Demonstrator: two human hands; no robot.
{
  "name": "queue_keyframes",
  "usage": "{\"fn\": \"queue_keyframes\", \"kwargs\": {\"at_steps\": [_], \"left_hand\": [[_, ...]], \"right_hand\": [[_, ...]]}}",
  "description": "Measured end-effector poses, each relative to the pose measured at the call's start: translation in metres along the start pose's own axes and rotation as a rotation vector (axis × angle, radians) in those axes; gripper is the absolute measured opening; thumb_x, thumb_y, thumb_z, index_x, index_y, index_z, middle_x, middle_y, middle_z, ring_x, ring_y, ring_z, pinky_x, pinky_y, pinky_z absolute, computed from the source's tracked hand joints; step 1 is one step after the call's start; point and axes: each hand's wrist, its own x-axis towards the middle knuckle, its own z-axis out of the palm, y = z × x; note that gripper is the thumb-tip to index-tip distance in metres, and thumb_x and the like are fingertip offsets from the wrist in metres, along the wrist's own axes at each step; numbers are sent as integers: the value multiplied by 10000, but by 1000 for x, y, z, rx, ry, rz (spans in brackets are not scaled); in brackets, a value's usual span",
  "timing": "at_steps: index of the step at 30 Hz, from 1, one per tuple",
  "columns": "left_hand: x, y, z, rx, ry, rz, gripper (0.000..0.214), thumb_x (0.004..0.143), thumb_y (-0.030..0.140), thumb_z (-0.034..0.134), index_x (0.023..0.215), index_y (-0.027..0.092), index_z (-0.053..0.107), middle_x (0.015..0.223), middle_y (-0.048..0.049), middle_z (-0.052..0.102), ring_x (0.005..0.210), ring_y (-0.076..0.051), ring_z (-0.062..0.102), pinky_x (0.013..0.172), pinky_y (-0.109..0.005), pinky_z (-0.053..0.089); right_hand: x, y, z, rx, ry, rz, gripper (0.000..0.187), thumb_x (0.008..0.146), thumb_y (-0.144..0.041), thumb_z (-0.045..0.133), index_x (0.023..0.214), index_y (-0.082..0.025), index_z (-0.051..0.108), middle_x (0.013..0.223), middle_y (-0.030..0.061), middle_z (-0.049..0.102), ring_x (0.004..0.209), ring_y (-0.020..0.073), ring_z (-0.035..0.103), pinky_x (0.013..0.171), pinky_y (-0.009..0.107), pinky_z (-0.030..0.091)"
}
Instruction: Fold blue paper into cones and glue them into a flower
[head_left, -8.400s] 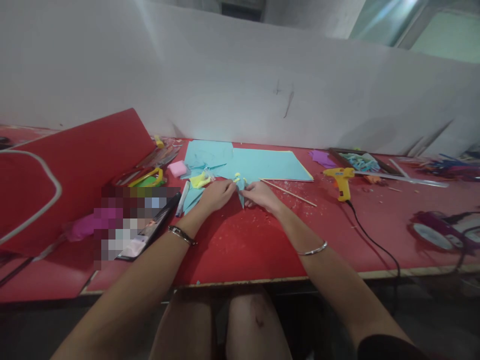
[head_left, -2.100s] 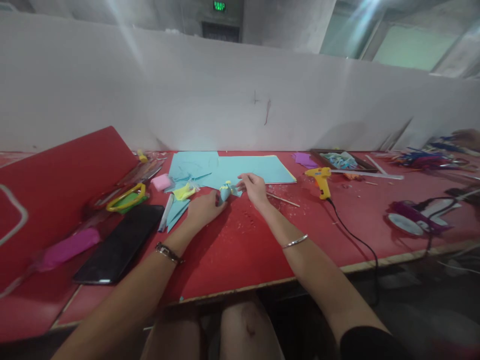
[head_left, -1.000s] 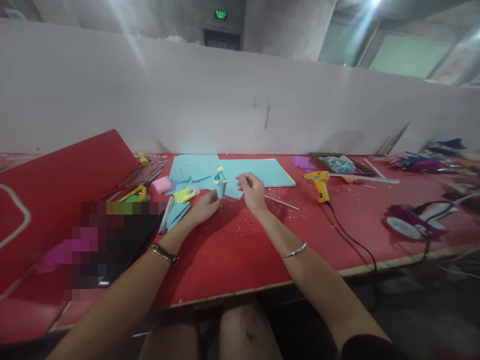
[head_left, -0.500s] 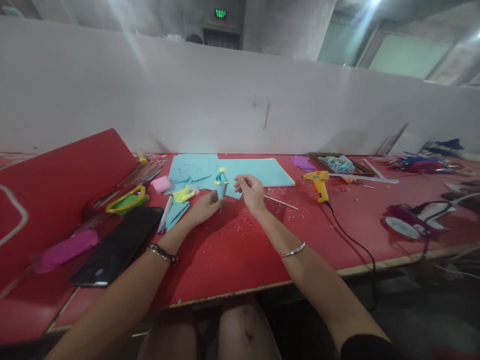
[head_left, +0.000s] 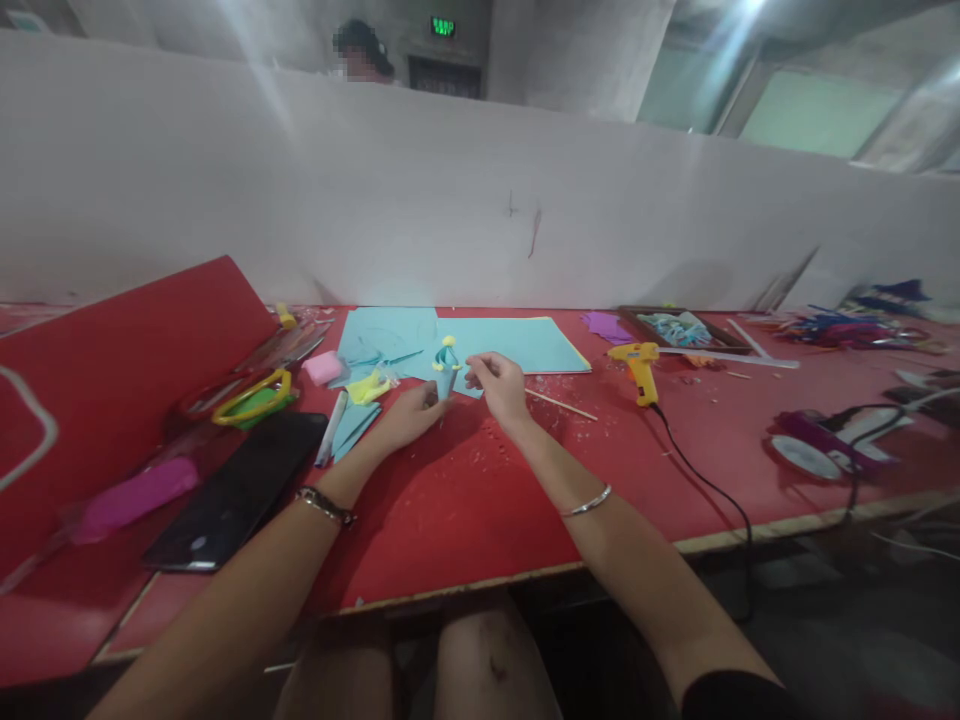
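Note:
My left hand [head_left: 409,412] pinches the lower tip of a small blue paper cone [head_left: 447,366] with a yellow ball on top and holds it upright over the red table [head_left: 480,500]. My right hand [head_left: 497,385] hovers just right of the cone with its fingers curled toward it; whether it touches the cone I cannot tell. Behind them lie light blue paper sheets [head_left: 510,342]. A thin wooden stick [head_left: 561,403] lies to the right of my right hand.
A yellow glue gun [head_left: 639,366] with a black cord sits to the right. A black phone [head_left: 240,490], a pen [head_left: 332,428], yellow scraps [head_left: 371,386], a pink block [head_left: 324,367] and a leaning red sheet [head_left: 112,380] are on the left. A tray [head_left: 679,326] stands at back right.
Over the last seconds my left hand lifted the cone from lying flat to standing upright. In the last half second my right hand moved closer to it. A person's head appeared beyond the white partition.

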Motion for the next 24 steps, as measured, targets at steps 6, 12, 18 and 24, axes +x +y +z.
{"fn": "queue_keyframes", "kwargs": {"at_steps": [6, 12, 18, 24], "left_hand": [[0, -1, 0, 22, -7, 4, 274, 743, 445, 386, 699, 183, 455, 595, 24, 468, 549, -127, 445, 512, -242, 326], [-1, -2, 1, -26, -19, 30, 282, 730, 436, 429, 778, 170, 511, 628, 26, 486, 567, -125, 439, 530, -237, 336], [-2, -5, 2, -99, -13, 38, 288, 707, 448, 459, 721, 165, 510, 611, 30, 468, 554, -119, 419, 534, -239, 338], [-1, -4, 3, -148, -5, 31, 286, 701, 450, 459, 693, 166, 490, 593, 34, 442, 546, -111, 405, 520, -235, 322]], "right_hand": [[4, 8, 0, -36, 62, -57, 124, 651, -274, 575, 718, -170, 571, 681, 8, 628, 625, 123, 608, 642, 265, 487], [-2, -4, 1, -28, 26, -86, 149, 709, -328, 534, 712, -182, 563, 635, -2, 613, 558, 119, 597, 582, 254, 484], [-6, -11, 1, -162, 83, -270, 125, 717, -309, 542, 724, -188, 570, 724, 11, 623, 670, 128, 578, 675, 259, 481], [-9, -16, 1, -184, 65, -336, 126, 745, -254, 515, 820, -192, 596, 822, 29, 634, 740, 132, 585, 699, 258, 482]]}}
